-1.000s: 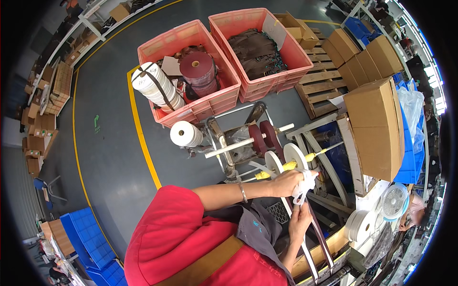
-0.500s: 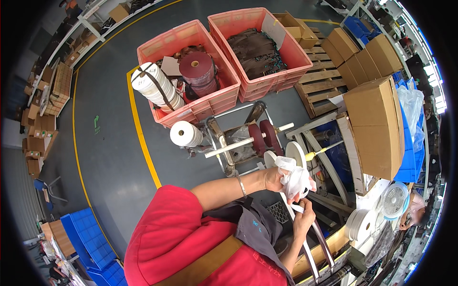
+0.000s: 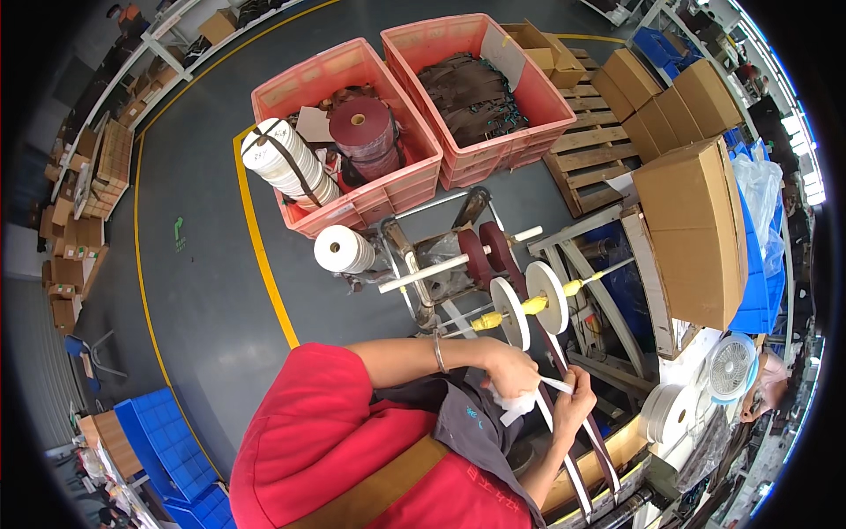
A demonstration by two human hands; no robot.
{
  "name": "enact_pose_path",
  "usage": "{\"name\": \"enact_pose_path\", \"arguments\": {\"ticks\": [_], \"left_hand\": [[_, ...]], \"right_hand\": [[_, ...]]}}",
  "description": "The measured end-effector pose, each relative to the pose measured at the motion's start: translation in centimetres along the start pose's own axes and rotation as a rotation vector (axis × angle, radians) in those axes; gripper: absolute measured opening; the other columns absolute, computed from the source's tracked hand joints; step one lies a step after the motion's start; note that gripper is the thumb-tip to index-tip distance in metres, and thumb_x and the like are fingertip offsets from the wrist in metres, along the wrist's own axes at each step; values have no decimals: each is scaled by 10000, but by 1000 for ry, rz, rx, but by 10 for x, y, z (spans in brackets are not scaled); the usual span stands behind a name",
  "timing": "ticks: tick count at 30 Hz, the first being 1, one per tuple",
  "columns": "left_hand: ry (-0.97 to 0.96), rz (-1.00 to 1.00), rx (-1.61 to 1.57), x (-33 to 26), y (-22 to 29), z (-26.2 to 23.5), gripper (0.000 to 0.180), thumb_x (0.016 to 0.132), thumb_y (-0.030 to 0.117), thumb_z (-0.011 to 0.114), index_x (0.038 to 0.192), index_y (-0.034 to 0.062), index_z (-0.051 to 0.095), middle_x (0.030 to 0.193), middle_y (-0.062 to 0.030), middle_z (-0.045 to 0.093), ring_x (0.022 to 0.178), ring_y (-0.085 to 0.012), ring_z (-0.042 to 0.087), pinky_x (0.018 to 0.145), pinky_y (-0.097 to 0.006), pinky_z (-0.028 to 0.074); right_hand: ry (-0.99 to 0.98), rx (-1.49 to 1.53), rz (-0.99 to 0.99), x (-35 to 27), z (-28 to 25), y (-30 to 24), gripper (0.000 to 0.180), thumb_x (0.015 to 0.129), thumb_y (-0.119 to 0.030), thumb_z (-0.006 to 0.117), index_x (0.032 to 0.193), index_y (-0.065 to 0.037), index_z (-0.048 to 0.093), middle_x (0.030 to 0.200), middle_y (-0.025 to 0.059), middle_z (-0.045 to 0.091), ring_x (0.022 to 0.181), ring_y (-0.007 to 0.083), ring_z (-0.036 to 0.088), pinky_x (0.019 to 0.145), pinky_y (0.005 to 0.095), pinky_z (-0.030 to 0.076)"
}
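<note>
My left hand (image 3: pixel 511 370), with a bracelet at its wrist, is closed round a crumpled bunch of white tape (image 3: pixel 517 406). A short white strip (image 3: pixel 555 384) spans from it to my right hand (image 3: pixel 577 401), whose fingers pinch the strip's other end. Both hands are close to the white and maroon bands (image 3: pixel 564 450) that run down toward the lower right. Just beyond them, two white tape rolls (image 3: pixel 546 298) sit on a rod with yellow wrappings (image 3: pixel 534 305). Two maroon rolls (image 3: pixel 476 256) hang on a white bar behind. My left fingers partly hide the bunch.
Two pink crates (image 3: pixel 352 207) stand ahead, one with white and maroon rolls, the other with dark straps. A white roll stack (image 3: pixel 342 249) is on the floor. Cardboard boxes (image 3: pixel 692 234), a pallet (image 3: pixel 586 167) and a fan (image 3: pixel 730 368) are at the right.
My left hand has drawn the white bunch down and toward my body, away from the white rolls, which now show fully. My right hand has shifted slightly right, still pinching the strip.
</note>
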State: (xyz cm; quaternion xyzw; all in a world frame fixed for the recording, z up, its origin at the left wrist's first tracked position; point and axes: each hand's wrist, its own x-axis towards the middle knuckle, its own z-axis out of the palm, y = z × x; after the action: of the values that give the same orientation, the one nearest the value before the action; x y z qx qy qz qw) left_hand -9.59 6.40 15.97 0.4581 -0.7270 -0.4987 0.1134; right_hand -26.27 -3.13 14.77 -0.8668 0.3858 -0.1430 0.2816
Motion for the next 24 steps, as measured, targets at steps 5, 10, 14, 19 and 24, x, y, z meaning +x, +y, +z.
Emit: {"name": "enact_pose_path", "arguments": {"ticks": [5,10,14,19,24], "left_hand": [[578,-165,187,15,-10,20,135,628,93,554,648,-27,613,677,-173,614,669,-308,621,553,-381,485],[1061,-24,-81,23,-18,11,281,685,112,592,924,-35,574,809,-182,614,721,-314,614,630,-365,486],[1010,434,-997,28,-19,4,374,780,205,593,1085,-3,538,994,-135,602,906,-217,585,811,-313,447],[492,880,-1728,30,-38,18,431,767,236,630,1118,19,508,1081,-94,546,941,-143,535,814,-266,426],[-36,628,-1255,12,-31,4,223,687,135,665,827,-21,589,784,-86,602,713,-143,581,611,-298,483]], "right_hand": [[-101,6,-29,-7,-12,-18,83,789,-48,526,835,9,565,686,185,583,601,307,579,564,340,445],[-105,-44,-120,-15,-2,-22,62,763,-29,509,806,-2,546,606,206,523,545,360,523,495,398,395],[-91,-27,-138,-14,10,-17,79,769,-57,524,826,-6,543,592,211,516,548,382,517,493,437,384],[-69,-173,-199,-16,20,19,138,749,-75,539,858,9,550,594,223,522,540,388,518,497,452,385],[-51,-53,-99,-4,10,0,138,814,-129,526,862,-18,592,695,188,590,627,312,586,569,374,442]]}}
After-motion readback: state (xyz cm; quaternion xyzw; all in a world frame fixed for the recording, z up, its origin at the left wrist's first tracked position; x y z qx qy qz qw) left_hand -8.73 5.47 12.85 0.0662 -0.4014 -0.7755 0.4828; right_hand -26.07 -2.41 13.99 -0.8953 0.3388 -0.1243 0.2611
